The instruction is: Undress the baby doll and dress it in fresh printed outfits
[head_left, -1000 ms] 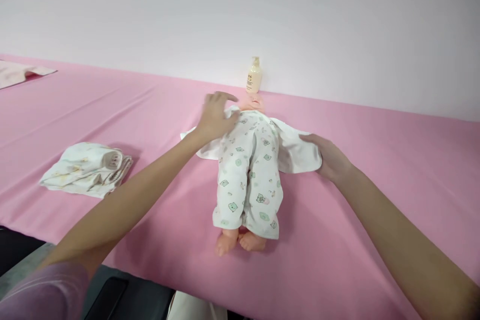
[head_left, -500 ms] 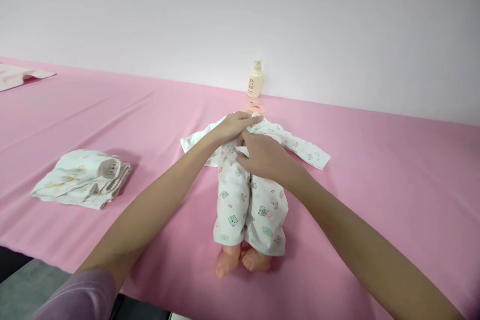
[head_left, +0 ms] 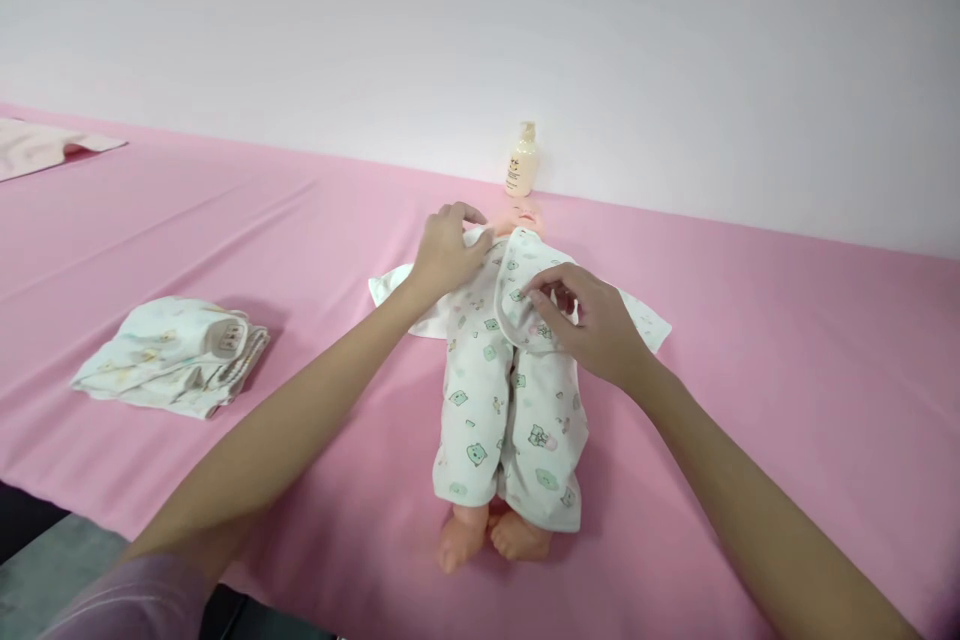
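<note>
one shirt (head_left: 516, 265) lies beneath left hand (head_left: 450, 252) and right hand (head_left: 596, 320)

A broad lane of pink cloth (head_left: 326, 260) is running between the folded clothes (head_left: 169, 350) and the doll (head_left: 480, 400), but the left forearm (head_left: 319, 405) is barring its near end. Over the chest, 2 hands are crowding the approach: the left hand (head_left: 451, 252) is blocking the collar side, the right hand (head_left: 592, 320) is covering part of the front flap (head_left: 517, 265), and a slim gap is showing between them. Behind the head, the bottle (head_left: 523, 168) is obstructing, the wall (head_left: 420, 50) closing things off. Beyond the outstretched sleeve (head_left: 652, 322), wide room is stretching rightward.
</note>
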Demonstrator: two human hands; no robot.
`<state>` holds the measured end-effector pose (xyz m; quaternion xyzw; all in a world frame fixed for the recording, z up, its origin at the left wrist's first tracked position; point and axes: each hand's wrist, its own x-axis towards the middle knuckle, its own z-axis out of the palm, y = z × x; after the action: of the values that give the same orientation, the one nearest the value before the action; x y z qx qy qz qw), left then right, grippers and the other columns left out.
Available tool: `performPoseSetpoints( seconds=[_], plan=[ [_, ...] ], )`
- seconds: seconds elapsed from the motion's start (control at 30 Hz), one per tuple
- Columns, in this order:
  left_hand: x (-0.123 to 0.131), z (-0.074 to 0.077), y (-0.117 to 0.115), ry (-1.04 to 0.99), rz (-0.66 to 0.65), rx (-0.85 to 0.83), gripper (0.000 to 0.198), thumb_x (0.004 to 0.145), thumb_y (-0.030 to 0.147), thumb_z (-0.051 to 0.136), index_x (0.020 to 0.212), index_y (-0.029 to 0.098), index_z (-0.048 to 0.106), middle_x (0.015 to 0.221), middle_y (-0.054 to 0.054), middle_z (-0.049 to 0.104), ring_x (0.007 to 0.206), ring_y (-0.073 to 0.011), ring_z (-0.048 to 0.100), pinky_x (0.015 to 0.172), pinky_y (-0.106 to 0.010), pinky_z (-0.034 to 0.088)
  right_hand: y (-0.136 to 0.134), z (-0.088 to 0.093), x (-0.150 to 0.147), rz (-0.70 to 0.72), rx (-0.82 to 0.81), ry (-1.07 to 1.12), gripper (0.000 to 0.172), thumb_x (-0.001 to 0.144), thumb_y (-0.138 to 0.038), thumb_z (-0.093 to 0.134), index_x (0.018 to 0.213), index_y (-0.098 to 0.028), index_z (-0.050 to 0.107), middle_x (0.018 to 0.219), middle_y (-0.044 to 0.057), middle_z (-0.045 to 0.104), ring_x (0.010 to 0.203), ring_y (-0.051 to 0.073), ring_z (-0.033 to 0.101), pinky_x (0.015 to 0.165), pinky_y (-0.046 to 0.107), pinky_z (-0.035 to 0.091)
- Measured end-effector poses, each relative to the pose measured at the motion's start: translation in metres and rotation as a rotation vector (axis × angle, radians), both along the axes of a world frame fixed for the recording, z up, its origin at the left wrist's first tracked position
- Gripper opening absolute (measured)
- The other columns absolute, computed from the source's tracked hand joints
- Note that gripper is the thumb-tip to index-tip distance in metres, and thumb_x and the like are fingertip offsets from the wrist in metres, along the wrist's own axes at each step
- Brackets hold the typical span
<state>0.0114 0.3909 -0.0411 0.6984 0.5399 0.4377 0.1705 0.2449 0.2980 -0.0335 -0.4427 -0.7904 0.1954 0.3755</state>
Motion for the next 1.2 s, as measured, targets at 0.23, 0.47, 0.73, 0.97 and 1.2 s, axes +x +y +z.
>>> performPoseSetpoints(
  seconds=[0.23, 0.47, 0.73, 0.97, 1.2],
  plan=[
    [-0.053, -0.021, -0.058, 0.358, 0.102, -0.135, 0.029, 0.1, 0.048, 0.065, 0.115, 0.024, 0.06, 0.124, -0.012, 0.073, 0.117, -0.0348, 0.066, 0.098, -0.05, 0.055, 0.017, 0.005, 0.001, -0.122, 0.172, -0.026, 0.007, 0.105, -0.031, 0.064, 0.109, -0.027, 0.069, 0.1, 0.006, 0.073, 0.087, 0.024, 0.062, 0.083, 0.042, 0.052],
    [-0.072, -0.038, -0.072, 0.522, 0.149, -0.327, 0.032, 0.101, 0.051, 0.064, 0.112, 0.022, 0.055, 0.114, -0.014, 0.076, 0.112, -0.0372, 0.071, 0.087, -0.046, 0.055, 0.071, 0.035, -0.052, 0.015, 0.165, -0.254, 0.016, 0.106, -0.03, 0.056, 0.109, -0.023, 0.07, 0.11, 0.01, 0.074, 0.104, 0.029, 0.062, 0.095, 0.042, 0.048],
    [-0.078, -0.038, -0.073, 0.603, 0.312, -0.316, 0.042, 0.102, 0.049, 0.065, 0.129, 0.019, 0.052, 0.133, -0.02, 0.071, 0.117, -0.0374, 0.072, 0.087, -0.042, 0.055, 0.151, 0.035, -0.114, 0.183, -0.183, -0.712, 0.052, 0.1, -0.018, 0.052, 0.15, -0.025, 0.066, 0.157, 0.015, 0.066, 0.13, 0.035, 0.063, 0.098, 0.045, 0.051],
    [-0.088, -0.026, -0.074, 0.684, 0.305, -0.399, 0.031, 0.103, 0.046, 0.061, 0.117, 0.017, 0.061, 0.113, -0.018, 0.079, 0.103, -0.0396, 0.076, 0.083, -0.044, 0.053, 0.173, 0.047, -0.133, 0.21, -0.329, -0.881, 0.044, 0.087, -0.023, 0.068, 0.128, -0.033, 0.08, 0.143, 0.008, 0.075, 0.101, 0.031, 0.071, 0.082, 0.043, 0.05],
    [-0.089, -0.027, -0.079, 0.716, 0.3, -0.392, 0.027, 0.104, 0.043, 0.058, 0.112, 0.018, 0.062, 0.117, -0.018, 0.077, 0.103, -0.0387, 0.076, 0.081, -0.044, 0.052, 0.187, 0.053, -0.114, 0.367, -0.03, -0.793, 0.033, 0.075, -0.013, 0.075, 0.106, -0.023, 0.077, 0.122, 0.009, 0.075, 0.102, 0.027, 0.064, 0.082, 0.037, 0.045]
  ],
)
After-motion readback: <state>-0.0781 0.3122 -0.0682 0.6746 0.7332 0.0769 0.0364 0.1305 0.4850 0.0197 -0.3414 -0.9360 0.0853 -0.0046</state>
